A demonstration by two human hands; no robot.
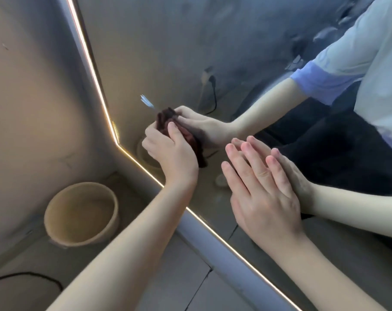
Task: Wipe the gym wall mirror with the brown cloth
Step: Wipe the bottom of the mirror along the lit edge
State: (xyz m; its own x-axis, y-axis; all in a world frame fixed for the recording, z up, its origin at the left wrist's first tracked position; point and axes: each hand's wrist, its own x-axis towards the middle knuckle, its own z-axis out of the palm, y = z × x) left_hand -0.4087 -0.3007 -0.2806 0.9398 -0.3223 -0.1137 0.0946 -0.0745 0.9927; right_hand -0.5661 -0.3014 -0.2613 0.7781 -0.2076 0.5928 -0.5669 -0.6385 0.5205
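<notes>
left hand [170, 153], fingers closed on the bunched brown cloth [179, 131], presses it to the mirror [168, 52] near its lower left corner. right hand [262, 189], fingers spread, lies flat on the glass and may smear it.

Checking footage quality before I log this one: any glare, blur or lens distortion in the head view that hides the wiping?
Head view: the lit strip along the mirror edge glows bright, with a small glint near the brown cloth; the left hand gripping it looks slightly motion-blurred, the right hand flat on the glass sharper; wide-angle tilt slants the frame; smears cloud the upper glass.
</notes>
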